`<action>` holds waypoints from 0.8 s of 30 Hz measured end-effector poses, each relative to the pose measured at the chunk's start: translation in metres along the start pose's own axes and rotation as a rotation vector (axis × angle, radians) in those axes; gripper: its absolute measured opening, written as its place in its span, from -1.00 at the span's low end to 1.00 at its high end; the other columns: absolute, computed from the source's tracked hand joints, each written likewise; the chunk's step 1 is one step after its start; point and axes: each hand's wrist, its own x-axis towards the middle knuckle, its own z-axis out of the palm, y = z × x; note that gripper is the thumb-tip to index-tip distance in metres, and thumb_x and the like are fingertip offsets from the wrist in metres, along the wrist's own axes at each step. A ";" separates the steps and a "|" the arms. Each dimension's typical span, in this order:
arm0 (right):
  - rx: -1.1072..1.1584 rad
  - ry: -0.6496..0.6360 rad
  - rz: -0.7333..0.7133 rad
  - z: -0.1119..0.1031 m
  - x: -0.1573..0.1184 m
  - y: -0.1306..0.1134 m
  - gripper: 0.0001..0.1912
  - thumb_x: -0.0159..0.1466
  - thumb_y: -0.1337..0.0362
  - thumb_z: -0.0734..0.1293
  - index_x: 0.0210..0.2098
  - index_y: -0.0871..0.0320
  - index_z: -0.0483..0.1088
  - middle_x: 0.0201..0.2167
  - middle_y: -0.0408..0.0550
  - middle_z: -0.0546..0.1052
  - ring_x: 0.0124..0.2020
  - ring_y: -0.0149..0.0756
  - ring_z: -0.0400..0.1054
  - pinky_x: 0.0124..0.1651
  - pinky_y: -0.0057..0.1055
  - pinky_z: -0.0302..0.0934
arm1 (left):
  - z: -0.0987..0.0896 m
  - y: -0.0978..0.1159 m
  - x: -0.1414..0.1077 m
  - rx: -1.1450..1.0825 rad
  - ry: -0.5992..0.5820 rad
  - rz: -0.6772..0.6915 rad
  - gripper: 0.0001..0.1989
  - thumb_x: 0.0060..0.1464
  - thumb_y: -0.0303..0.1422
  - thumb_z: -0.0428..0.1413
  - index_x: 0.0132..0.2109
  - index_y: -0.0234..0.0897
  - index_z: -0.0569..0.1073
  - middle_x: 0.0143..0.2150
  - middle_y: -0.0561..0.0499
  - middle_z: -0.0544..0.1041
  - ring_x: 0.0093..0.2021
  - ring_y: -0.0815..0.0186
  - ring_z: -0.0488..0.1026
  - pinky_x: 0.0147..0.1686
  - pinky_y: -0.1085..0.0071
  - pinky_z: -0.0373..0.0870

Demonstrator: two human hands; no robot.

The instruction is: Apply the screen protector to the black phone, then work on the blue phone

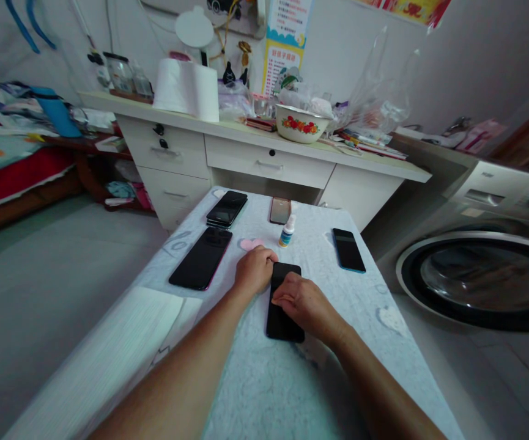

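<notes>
A black smartphone (285,327) lies flat on the cloth-covered table with its dark screen up. At its upper left corner, my left hand (255,270) has its fingers curled against the edge, holding the phone. Over the middle of the screen, my right hand (304,300) is pinched, fingertips down on the glass; whatever they hold is too small to make out. Just beyond stand a small white-capped bottle (287,232) with a blue and yellow label and, left of it, a flat pink heart-shaped piece (251,244).
A large phone (202,258) lies left, with stacked phones (227,208) behind it. A phone case (281,210) lies at the far edge, another phone (349,250) at right. Beyond are a white desk (241,157) bearing a flowered bowl (301,125) and a washing machine (498,201).
</notes>
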 end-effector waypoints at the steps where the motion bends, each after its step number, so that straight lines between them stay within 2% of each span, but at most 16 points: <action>1: -0.015 0.028 0.020 0.001 0.001 0.001 -0.84 0.24 0.41 0.29 -0.32 0.10 0.52 -0.31 -0.11 0.43 -0.33 -0.40 0.34 -0.25 -0.48 0.20 | 0.000 0.000 0.000 0.001 -0.001 -0.001 -0.73 0.03 -0.54 -0.05 -0.31 -0.19 0.52 -0.22 0.05 0.52 -0.17 0.35 0.44 -0.19 0.47 0.31; 9: -0.181 0.212 0.207 0.005 0.012 0.016 -0.82 0.32 0.31 0.25 -0.25 0.10 0.52 -0.30 -0.06 0.41 -0.27 -0.34 0.33 -0.23 -0.48 0.15 | 0.003 -0.002 0.002 0.013 0.003 0.018 -0.73 0.04 -0.53 -0.05 -0.30 -0.20 0.53 -0.21 0.04 0.52 -0.15 0.34 0.45 -0.18 0.46 0.32; 16: -0.186 0.351 0.304 0.005 0.012 0.030 -0.77 0.34 0.30 0.21 -0.23 0.10 0.52 -0.28 -0.06 0.41 -0.25 -0.36 0.35 -0.18 -0.49 0.14 | 0.001 -0.001 0.001 0.016 -0.006 0.015 -0.73 0.03 -0.53 -0.05 -0.30 -0.20 0.53 -0.21 0.04 0.52 -0.16 0.34 0.45 -0.19 0.46 0.32; 20: -0.184 0.368 0.322 0.004 0.011 0.034 -0.78 0.33 0.31 0.22 -0.24 0.10 0.52 -0.29 -0.06 0.42 -0.25 -0.35 0.35 -0.17 -0.48 0.14 | 0.002 -0.001 0.001 0.013 -0.001 0.014 -0.73 0.04 -0.52 -0.05 -0.30 -0.20 0.53 -0.21 0.04 0.52 -0.17 0.34 0.45 -0.21 0.46 0.31; 24: -0.153 0.331 0.268 0.003 0.009 0.035 -0.79 0.32 0.33 0.23 -0.24 0.11 0.52 -0.30 -0.08 0.41 -0.28 -0.36 0.34 -0.19 -0.48 0.15 | 0.002 -0.002 0.001 0.005 0.002 0.020 -0.74 0.04 -0.51 -0.05 -0.30 -0.21 0.53 -0.22 0.04 0.52 -0.17 0.35 0.45 -0.20 0.46 0.32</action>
